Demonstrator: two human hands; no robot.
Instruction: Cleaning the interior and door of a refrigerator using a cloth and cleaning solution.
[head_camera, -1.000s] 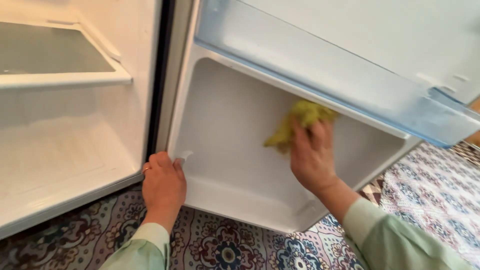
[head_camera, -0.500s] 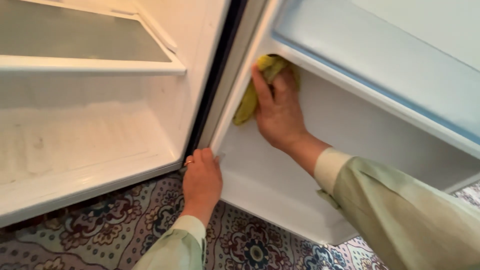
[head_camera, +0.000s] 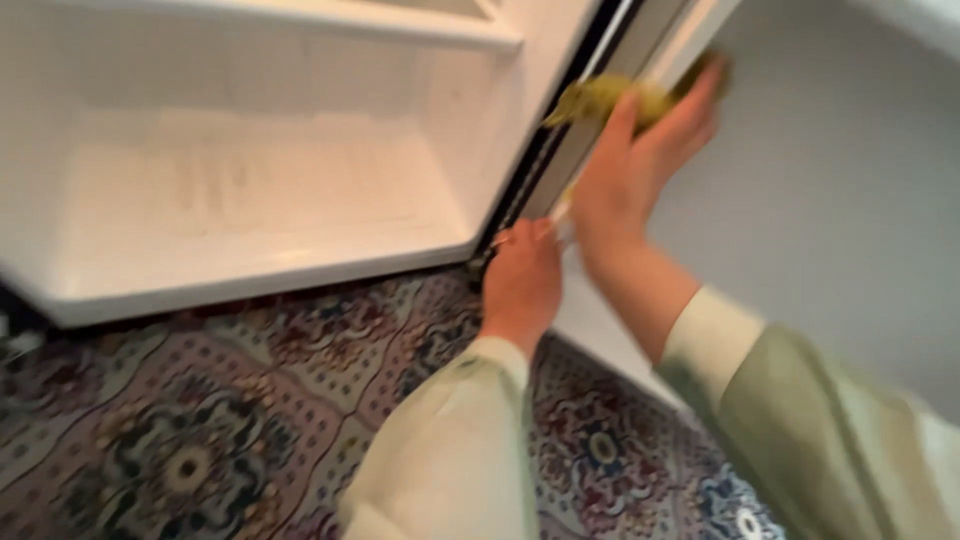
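Wiping of the open fridge door's inner face is the step judged to be in hand, carried out near its hinge edge. Nearest the camera, two pale green sleeves (head_camera: 450, 460) are seen above a patterned carpet (head_camera: 180, 440) that covers the floor. Just beyond, the left hand (head_camera: 522, 280) is closed around the lower hinge-side edge of the fridge door (head_camera: 820, 220), apparently steadying it; how tightly the fingers are curled cannot be told through the blur. Higher and farther, the right hand (head_camera: 640, 170) is pressed flat, fingers fairly extended, over a yellow-green cloth (head_camera: 600, 97), which is pinned against the door's inner edge beside the dark door seal (head_camera: 545, 155). The cloth is partly hidden under the palm, with its loose end sticking out to the left. Farthest off, the white fridge compartment (head_camera: 250, 200) is seen with a shelf (head_camera: 400, 20) across its top.

For the next stroke, firm pressure on the cloth would be called for, with the door kept steady so that it is not swung by the push.
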